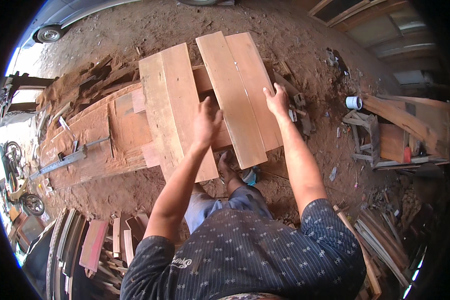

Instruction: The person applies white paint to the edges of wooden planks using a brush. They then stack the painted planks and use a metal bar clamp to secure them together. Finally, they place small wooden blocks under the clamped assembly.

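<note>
- Brown dirt ground is spreading around an outdoor-looking work area, with scraps scattered over it.
- Four pale boards are lying in two pairs across a low wooden bench, directly in front of the person: one left pair and one right pair.
- Between the two pairs a gap is showing; within the right pair a thin bright line is running along the seam.
- One left hand is hovering near the gap with its fingers parted, holding nothing that I can see.
- One right hand is reaching the outer edge of the right pair, thumb and fingers apart; whether it is gripping the edge, I cannot tell.
- The bench is extending leftward, carrying sawdust and one long metal tool.
- To the right, one light-coloured cup is standing near one small wooden frame.
- Two timber piles are lying nearer the person, one lower left and one lower right.
- Farther off at upper left, one vehicle wheel is showing.
</note>
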The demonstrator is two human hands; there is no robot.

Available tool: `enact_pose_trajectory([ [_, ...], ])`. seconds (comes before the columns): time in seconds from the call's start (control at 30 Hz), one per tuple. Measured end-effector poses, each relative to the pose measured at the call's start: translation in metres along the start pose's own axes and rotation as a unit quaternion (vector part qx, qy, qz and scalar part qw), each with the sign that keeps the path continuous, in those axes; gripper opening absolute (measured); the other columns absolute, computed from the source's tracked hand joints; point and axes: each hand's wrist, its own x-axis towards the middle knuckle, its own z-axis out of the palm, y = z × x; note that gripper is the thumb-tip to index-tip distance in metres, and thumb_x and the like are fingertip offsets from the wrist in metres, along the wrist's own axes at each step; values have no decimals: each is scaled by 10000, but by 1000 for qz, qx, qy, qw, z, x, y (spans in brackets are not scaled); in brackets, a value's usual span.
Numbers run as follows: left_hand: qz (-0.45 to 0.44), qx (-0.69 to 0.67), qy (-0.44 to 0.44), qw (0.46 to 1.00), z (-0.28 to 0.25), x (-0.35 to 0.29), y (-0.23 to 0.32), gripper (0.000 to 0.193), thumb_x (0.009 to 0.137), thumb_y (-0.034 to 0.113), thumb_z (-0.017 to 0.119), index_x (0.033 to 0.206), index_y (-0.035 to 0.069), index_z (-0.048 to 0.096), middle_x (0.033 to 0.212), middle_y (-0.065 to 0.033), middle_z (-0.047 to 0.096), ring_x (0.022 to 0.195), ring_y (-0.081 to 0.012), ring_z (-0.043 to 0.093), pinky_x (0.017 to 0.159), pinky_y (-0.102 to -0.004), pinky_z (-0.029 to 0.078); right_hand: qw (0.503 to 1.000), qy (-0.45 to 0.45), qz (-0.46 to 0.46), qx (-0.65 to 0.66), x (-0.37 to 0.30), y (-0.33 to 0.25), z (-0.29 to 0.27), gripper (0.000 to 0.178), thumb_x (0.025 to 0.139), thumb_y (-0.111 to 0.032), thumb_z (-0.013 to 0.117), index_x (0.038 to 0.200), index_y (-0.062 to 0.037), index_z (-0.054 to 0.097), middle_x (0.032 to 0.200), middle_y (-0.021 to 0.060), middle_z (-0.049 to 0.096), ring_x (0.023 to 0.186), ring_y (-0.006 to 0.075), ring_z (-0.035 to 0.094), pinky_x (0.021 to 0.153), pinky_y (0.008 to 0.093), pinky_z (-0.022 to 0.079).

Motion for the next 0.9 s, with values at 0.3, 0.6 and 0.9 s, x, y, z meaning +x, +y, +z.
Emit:
enact_pose_trajectory([
  [0.3, -24, 186, 21, 982, 56, -3, 3, 888, 814, 253, 782, 1466, -120, 308, 1350, -271, 499, 1222, -413, 484, 1055, -454, 419, 998, -56, 3, -6, -21, 28, 29, 741, 871, -437, 733, 1380, 57, 521, 1373, 302, 548, 1293, 411, 530, 1084, 467, 434],
  [0.6, -52, 190, -14, 980, 44, -15, 11, 800, 818, 274, 802, 1429, -63, 410, 1321, -247, 521, 1258, -410, 485, 1087, -460, 414, 994, -81, -36, 71, -42, 36, 23, 788, 839, -398, 779, 1413, 53, 482, 1394, 288, 530, 1301, 410, 520, 1091, 447, 433],
  [0.9, -164, 338, 337, 864, -96, 9, -121, 669, 932, 547, 636, 1252, -40, 610, 1246, -256, 609, 1170, -383, 587, 1008, -464, 457, 967, -102, -77, 219, -19, 59, 32, 694, 892, -400, 739, 1352, 81, 543, 1282, 310, 621, 1221, 396, 607, 1044, 443, 479],
])
